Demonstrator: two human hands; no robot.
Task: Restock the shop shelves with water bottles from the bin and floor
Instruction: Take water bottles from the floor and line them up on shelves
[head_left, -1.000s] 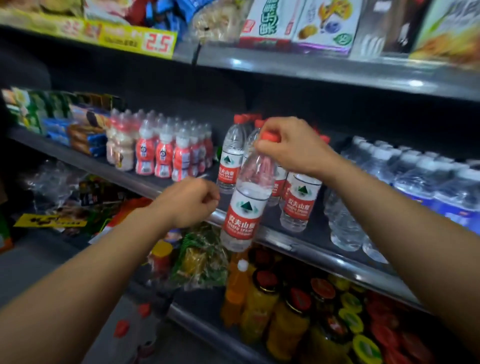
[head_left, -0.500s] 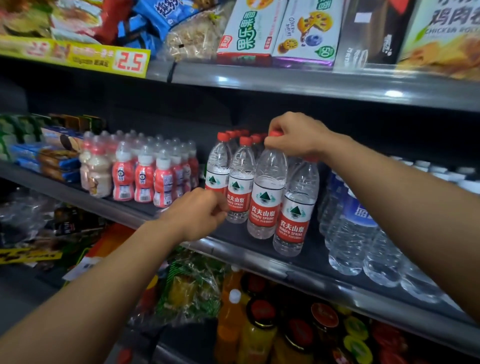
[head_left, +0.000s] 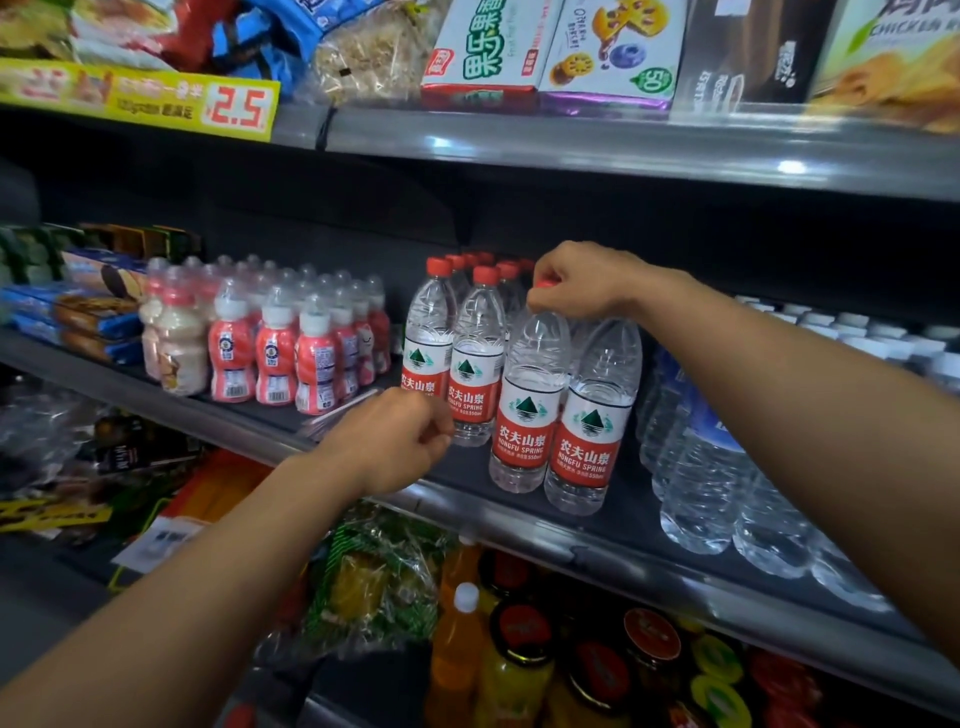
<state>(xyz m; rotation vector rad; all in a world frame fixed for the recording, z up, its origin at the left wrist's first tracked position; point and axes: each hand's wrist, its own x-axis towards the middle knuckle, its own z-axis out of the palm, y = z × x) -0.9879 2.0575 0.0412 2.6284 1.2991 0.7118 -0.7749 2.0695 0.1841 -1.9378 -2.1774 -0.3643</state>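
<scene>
Clear water bottles with red caps and red labels stand in rows on the middle shelf (head_left: 519, 512). My right hand (head_left: 582, 283) grips the cap of a front water bottle (head_left: 527, 400), which stands upright on the shelf beside another front bottle (head_left: 592, 415). My left hand (head_left: 395, 439) hovers curled at the shelf edge, in front of the left row of bottles (head_left: 470, 364), holding nothing that I can see. The bin and the floor are out of view.
Small pink and white drink bottles (head_left: 275, 338) stand left of the water. Blue-labelled water bottles (head_left: 701, 467) fill the shelf on the right. Snack boxes (head_left: 550, 47) sit on the upper shelf; juice bottles (head_left: 514, 670) and wrapped goods lie below.
My right hand carried the bottle from in front of the shelf edge onto the shelf and set it upright beside the front bottle. My left hand stayed near the shelf edge.
</scene>
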